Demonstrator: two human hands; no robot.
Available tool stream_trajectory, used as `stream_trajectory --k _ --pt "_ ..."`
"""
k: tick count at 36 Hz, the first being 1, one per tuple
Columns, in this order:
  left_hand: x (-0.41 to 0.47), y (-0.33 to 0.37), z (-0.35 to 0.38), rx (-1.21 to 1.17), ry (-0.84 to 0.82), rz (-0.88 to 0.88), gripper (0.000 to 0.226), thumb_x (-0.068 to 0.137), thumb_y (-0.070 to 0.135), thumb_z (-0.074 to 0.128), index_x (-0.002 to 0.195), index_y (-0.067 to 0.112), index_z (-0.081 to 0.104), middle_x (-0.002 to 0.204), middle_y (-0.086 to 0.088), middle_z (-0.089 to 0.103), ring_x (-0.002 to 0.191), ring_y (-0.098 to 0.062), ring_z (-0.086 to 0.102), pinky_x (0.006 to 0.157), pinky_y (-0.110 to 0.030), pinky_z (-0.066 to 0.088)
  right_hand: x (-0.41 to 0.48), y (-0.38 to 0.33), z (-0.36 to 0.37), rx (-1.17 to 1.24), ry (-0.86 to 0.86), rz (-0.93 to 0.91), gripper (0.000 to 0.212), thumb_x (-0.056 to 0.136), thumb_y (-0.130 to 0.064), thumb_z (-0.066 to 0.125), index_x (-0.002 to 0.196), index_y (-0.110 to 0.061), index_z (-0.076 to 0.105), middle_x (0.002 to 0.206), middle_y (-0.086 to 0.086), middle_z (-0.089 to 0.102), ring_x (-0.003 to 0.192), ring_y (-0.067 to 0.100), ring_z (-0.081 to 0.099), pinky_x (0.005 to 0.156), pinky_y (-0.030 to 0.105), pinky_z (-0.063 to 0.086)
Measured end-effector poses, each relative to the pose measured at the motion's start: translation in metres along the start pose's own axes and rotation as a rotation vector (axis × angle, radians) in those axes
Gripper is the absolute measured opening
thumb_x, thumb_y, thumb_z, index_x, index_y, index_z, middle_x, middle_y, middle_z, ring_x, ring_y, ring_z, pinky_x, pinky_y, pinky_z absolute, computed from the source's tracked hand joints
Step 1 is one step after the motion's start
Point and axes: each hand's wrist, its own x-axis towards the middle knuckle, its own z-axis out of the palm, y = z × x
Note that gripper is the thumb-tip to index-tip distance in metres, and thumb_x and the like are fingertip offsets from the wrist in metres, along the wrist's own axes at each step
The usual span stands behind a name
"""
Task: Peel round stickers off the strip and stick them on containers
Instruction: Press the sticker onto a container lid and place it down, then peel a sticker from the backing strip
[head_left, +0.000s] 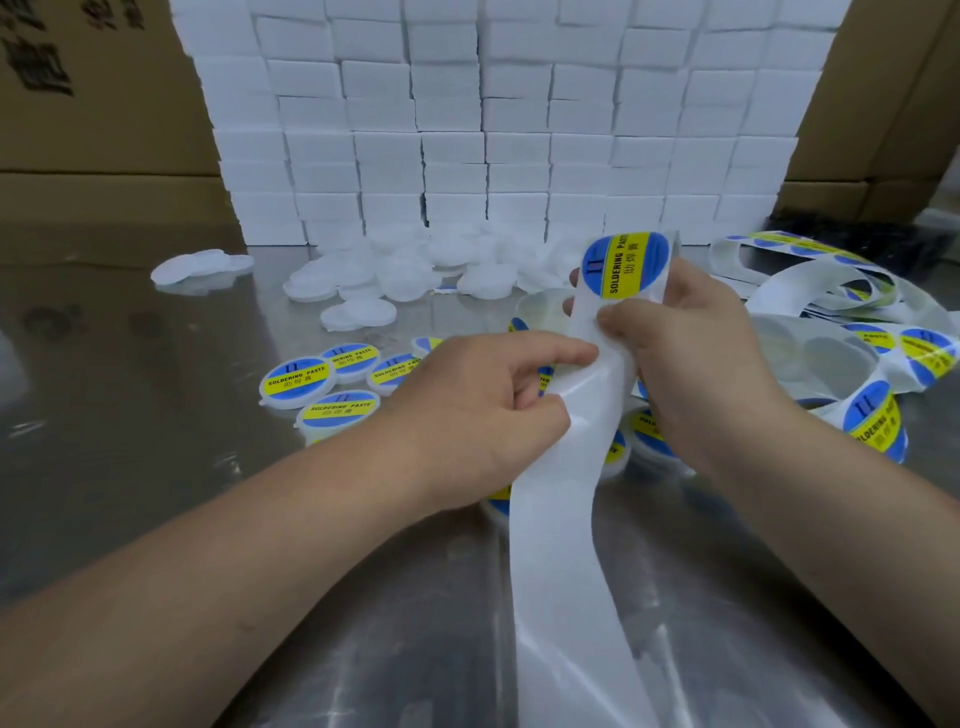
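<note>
Strip (563, 545) rises off the tabletop (130, 415), pinched by the left hand (483, 400) on bare backing and the right hand (691, 353) just under the next sticker (623, 265); bending the backing sharply there should lift its edge cleanly.

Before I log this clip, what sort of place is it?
Probably a small packing or labelling workshop: a wall of stacked white boxes, brown cardboard cartons behind it, and many round white plastic containers, some already labelled blue and yellow.
</note>
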Motion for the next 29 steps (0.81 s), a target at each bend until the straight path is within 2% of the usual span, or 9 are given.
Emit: stream_trajectory --k 3,6,9,12,14,17,21,25,29 --pt "-0.001 0.001 0.000 0.083 0.018 0.009 0.022 0.072 0.032 0.048 0.075 0.053 0.055 0.041 0.016 0.043 0.045 0.001 0.042 0.048 -0.011 0.029 0.002 0.002 -0.003 -0.020 0.009 -0.003 0.042 0.077 0.011 0.042 0.079 -0.024 0.066 0.077 0.003 0.072 0.073 0.018 0.069 0.068 0.039 0.057" --pt "0.000 0.003 -0.002 0.088 0.130 0.016 0.019 0.074 0.036 0.047 0.064 0.044 0.061 0.043 0.014 0.048 0.046 0.000 0.046 0.046 -0.010 0.031 0.006 0.003 -0.008 -0.030 0.056 0.035 0.037 0.077 0.006 0.045 0.081 -0.022 0.068 0.078 0.006 0.068 0.073 0.025 0.064 0.070 0.044 0.054" --pt "0.010 0.006 -0.008 -0.040 0.285 -0.063 0.017 0.074 0.037 0.047 0.073 0.039 0.065 0.055 0.004 0.057 0.049 -0.007 0.050 0.052 -0.018 0.042 0.006 0.002 -0.010 -0.056 0.076 0.046 0.031 0.074 0.003 0.046 0.074 -0.020 0.067 0.074 0.012 0.060 0.070 0.030 0.056 0.071 0.050 0.051" --pt "0.029 0.004 -0.022 0.023 0.385 -0.123 0.020 0.082 0.023 0.051 0.071 0.035 0.062 0.059 0.008 0.063 0.038 0.000 0.044 0.042 -0.015 0.034 0.004 0.001 -0.008 -0.069 0.045 0.044 0.021 0.067 -0.002 0.046 0.077 -0.010 0.062 0.071 0.014 0.053 0.066 0.027 0.049 0.064 0.042 0.044" --pt "0.046 0.001 -0.035 0.121 0.399 -0.142 0.023 0.082 0.016 0.048 0.079 0.035 0.062 0.079 0.008 0.068 0.042 0.000 0.045 0.047 -0.015 0.036 0.003 0.002 -0.007 -0.101 0.024 0.033 0.029 0.057 -0.008 0.043 0.082 -0.004 0.056 0.072 0.013 0.048 0.065 0.026 0.042 0.062 0.037 0.035" --pt "0.077 -0.015 -0.055 0.469 0.321 -0.188 0.038 0.083 0.015 0.044 0.112 0.034 0.061 0.122 0.004 0.058 0.088 -0.015 0.055 0.077 -0.025 0.042 0.002 0.002 -0.006 -0.105 0.010 0.021 0.032 0.053 -0.010 0.041 0.081 -0.001 0.054 0.071 0.011 0.045 0.065 0.024 0.037 0.062 0.036 0.031" --pt "0.115 -0.060 -0.074 0.894 0.061 -0.419 0.050 0.089 0.021 0.043 0.137 0.035 0.038 0.151 -0.002 0.024 0.135 -0.029 0.023 0.108 -0.044 0.021 0.002 0.003 -0.007 -0.116 -0.017 0.028 0.020 0.060 -0.006 0.043 0.073 -0.012 0.057 0.066 0.009 0.048 0.060 0.019 0.040 0.057 0.030 0.034" --pt "0.128 -0.102 -0.090 1.025 -0.119 -0.637 0.056 0.092 0.037 0.040 0.145 0.029 0.022 0.155 -0.007 0.007 0.141 -0.034 0.006 0.111 -0.050 0.010 0.003 0.007 -0.009 -0.122 -0.033 0.012 0.030 0.073 0.007 0.040 0.073 -0.017 0.060 0.062 0.002 0.053 0.055 0.015 0.046 0.055 0.026 0.039" --pt "0.122 -0.127 -0.090 0.954 -0.205 -0.688 0.051 0.095 0.033 0.041 0.139 0.009 0.034 0.146 -0.016 0.033 0.130 -0.032 0.035 0.103 -0.035 0.030 0.003 0.007 -0.009 -0.110 -0.051 0.003 0.035 0.075 0.006 0.040 0.075 -0.020 0.063 0.061 0.000 0.056 0.053 0.012 0.049 0.047 0.022 0.042"
